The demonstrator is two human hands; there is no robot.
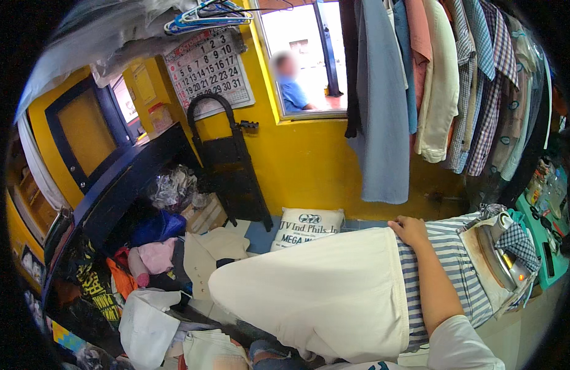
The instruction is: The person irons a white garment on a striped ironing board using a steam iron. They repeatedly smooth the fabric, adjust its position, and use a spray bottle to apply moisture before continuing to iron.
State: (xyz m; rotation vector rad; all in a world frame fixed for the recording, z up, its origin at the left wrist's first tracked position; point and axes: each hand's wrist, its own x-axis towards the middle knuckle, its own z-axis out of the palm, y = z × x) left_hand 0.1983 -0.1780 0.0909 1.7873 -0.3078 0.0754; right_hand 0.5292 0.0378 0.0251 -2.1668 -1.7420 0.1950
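Observation:
A cream garment (pixel 312 286) is drawn over the narrow end of an ironing board, which has a blue-and-white striped cover (pixel 451 259). My right hand (pixel 410 232) lies at the board's far edge, its fingertips at the garment's hem corner. Whether the fingers pinch the cloth is hidden. My left hand is out of view. To the right, an electric iron (pixel 495 263) rests on a scorched pale cloth (pixel 474 245), its orange light lit. Checked cloth (pixel 520 245) is bunched against the iron's handle side.
A white printed sack (pixel 308 226) stands behind the board. Shirts (pixel 437 88) hang above it on the right. A black folded hand truck (pixel 229 162) leans on the yellow wall. Clothes (pixel 150 323) are heaped left. A green tray (pixel 555 263) holds scissors and bottles. A person (pixel 292 92) is outside the window.

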